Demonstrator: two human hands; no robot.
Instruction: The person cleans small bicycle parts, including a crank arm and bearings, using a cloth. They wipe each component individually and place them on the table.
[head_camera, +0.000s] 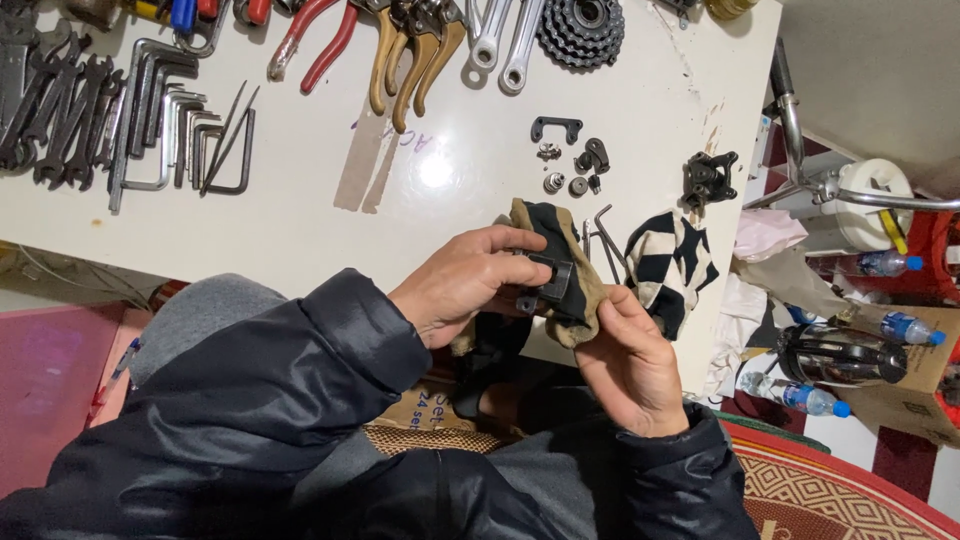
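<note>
White table (300, 210) fills most of the view, with a checkered cloth (668, 262) lying near its right edge. Just left of that cloth, both hands meet over the table's near edge: the left hand (462, 290) and right hand (630, 365) together clasp a tan-and-black rag (580, 300) wrapped around a small black metal part (556, 275). Above the cloth sits a black caliper (709, 178).

Left hand (468, 290) and right hand (630, 360) gripping small black part (553, 277) in tan-black rag (560, 262), white workbench (420, 190)
</note>
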